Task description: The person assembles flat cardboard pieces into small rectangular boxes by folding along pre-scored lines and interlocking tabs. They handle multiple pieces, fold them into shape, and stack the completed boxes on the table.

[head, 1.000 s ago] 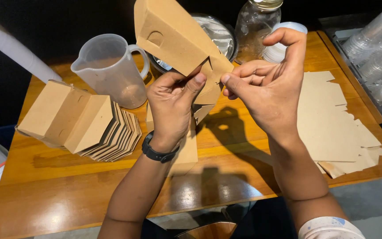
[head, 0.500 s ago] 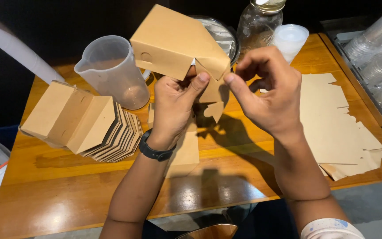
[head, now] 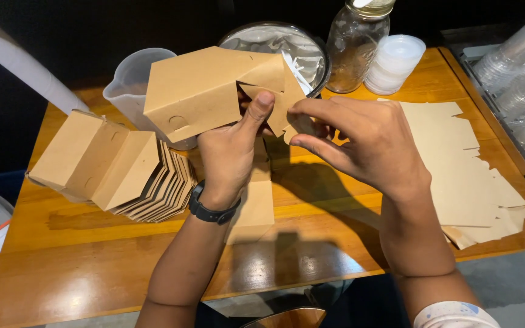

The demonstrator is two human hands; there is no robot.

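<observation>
While my left hand [head: 229,155] clamps the brown carton [head: 205,91], long axis running leftward, its loose flap [head: 281,103] points right. My right hand [head: 360,143], nearer, has its grip pinched shut on that flap.

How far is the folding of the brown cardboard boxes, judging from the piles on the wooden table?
Done: a nested row of folded brown cardboard boxes lies at the left of the wooden table. In hand: the left hand holds one brown cardboard box while the right hand pinches its end flap. Left: a stack of flat brown cardboard sheets at the right.
</observation>
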